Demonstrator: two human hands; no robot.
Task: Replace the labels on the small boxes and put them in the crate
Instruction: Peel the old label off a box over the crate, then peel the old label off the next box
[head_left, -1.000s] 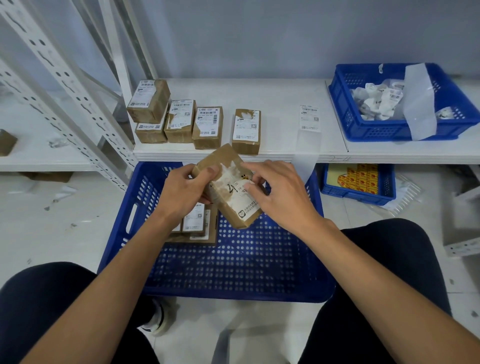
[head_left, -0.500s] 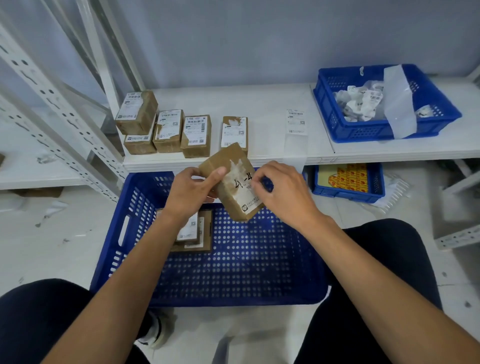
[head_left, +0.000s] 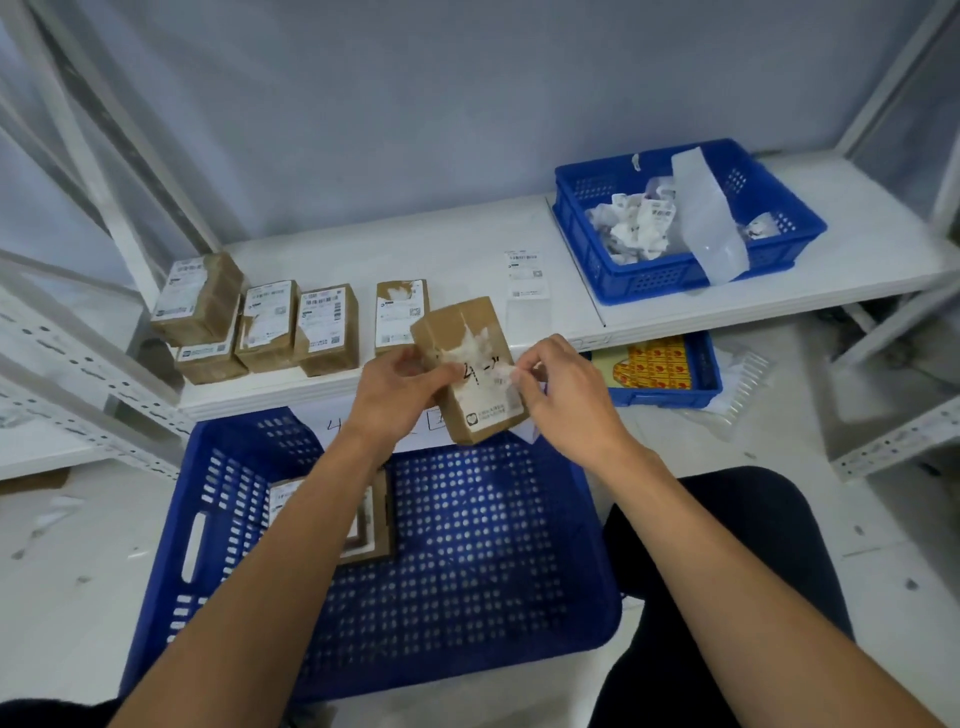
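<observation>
Left hand (head_left: 400, 389) gripped the small brown cardboard box (head_left: 470, 369) by its left edge, held tilted above the far rim of the large blue perforated plastic crate (head_left: 467, 545). Right hand (head_left: 563, 387) pinched the box's torn white label (head_left: 480, 358) between thumb and forefinger. More labelled brown boxes (head_left: 291, 322) sat on the white shelf (head_left: 467, 249) at ten o'clock.
</observation>
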